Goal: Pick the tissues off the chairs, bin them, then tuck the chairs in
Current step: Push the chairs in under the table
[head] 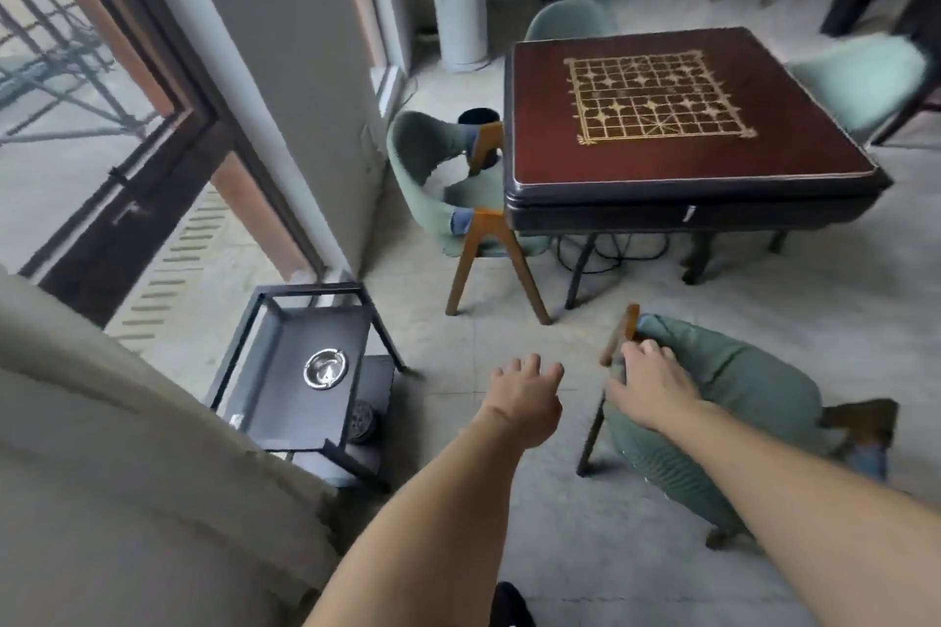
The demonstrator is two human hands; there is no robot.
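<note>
The right hand [649, 384] grips the top edge of the back of a soft green chair with brown wooden legs [723, 418]. Its fingers curl over that edge, next to a wooden arm post. The left hand [524, 395] hangs in the air just beside the chair. Its fingers are loose and a little curled, and it holds nothing.

This chair stands in front of the square dark red table with a gold game board drawn on it [682, 117], well apart from it. I see no tissues on any chair here. So the step looks like tucking this chair in.

To do it well, the left hand should take the chair back too. Then both hands can push the chair straight toward the table, slowly, so its legs do not hit the table legs.

A second green chair [448, 188] at the left of the table is already tucked in. Behind it stands a dark round bin [476, 116]. Two more green chairs wait at the far side and right side of the table.

The floor is pale and smooth. Left of the table, near the glass door, is a black metal side table [305, 372] with a shiny round ashtray [326, 368] on it.
</note>
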